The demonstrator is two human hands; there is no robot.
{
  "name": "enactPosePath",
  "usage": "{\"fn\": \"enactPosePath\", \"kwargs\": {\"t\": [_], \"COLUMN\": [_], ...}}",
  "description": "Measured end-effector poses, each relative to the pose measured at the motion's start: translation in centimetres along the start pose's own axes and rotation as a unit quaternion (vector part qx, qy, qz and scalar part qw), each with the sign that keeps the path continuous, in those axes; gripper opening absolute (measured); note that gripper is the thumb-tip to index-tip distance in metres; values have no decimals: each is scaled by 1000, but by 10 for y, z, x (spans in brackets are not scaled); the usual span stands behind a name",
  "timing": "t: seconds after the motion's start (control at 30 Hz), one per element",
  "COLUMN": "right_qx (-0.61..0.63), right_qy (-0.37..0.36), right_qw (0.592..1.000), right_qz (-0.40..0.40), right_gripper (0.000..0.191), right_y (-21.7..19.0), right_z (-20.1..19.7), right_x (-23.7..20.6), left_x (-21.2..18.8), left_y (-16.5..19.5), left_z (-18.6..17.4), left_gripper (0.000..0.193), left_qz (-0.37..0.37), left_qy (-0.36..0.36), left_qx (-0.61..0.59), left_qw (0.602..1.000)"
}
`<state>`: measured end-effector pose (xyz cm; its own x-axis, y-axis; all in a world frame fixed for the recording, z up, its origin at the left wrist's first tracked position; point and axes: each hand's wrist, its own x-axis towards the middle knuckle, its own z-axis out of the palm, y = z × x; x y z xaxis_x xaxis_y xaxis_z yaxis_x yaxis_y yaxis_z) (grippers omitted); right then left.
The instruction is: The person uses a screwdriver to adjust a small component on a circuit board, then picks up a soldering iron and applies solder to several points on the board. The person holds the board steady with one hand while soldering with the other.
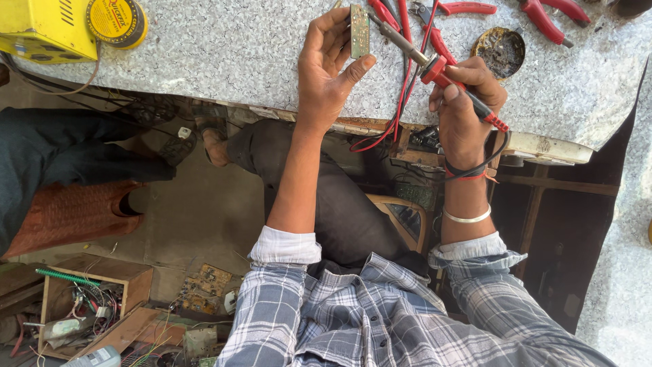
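Head view: the right hand [465, 102] is clamped on a red-handled soldering iron [435, 68] above the speckled stone bench [224, 54]. The left hand [329, 68] pinches a small circuit board [359, 30] upright between thumb and fingers; the iron's tip touches it. Beyond lie red pliers [550, 15].

2 hands [333, 75] [462, 109] — 1 circuit board [359, 30], 1 soldering iron [435, 68].
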<state>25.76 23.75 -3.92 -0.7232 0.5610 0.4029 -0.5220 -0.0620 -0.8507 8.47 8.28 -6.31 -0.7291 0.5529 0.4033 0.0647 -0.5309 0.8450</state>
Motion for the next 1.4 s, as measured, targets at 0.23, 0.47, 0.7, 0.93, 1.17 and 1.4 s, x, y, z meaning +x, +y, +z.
{"fn": "enactPosePath", "kwargs": {"t": [0.23,0.47,0.7,0.93,1.17,1.4], "right_qx": [-6,-5,-7,-19,-32,-44], "right_qy": [-8,-10,-10,-10,-16,-8], "right_qw": [1000,1000,1000,1000,999,999], "right_qz": [-13,-18,-15,-10,-15,-5], "right_gripper": [25,22,22,23,23,24], "right_y": [4,5,5,4,4,2], "right_z": [-2,-5,-4,-4,-5,-2], "right_x": [1,1,1,0,0,0], "left_x": [0,1,1,0,0,-1], "left_y": [1,0,2,2,-2,0], "left_z": [0,1,2,2,0,1], "left_gripper": [64,64,62,61,58,55], "left_qz": [2,3,6,6,21,19], "left_qy": [-1,5,2,-3,-8,-8], "left_qx": [10,8,25,33,31,17], "left_qw": [1000,1000,1000,999,999,1000]}}
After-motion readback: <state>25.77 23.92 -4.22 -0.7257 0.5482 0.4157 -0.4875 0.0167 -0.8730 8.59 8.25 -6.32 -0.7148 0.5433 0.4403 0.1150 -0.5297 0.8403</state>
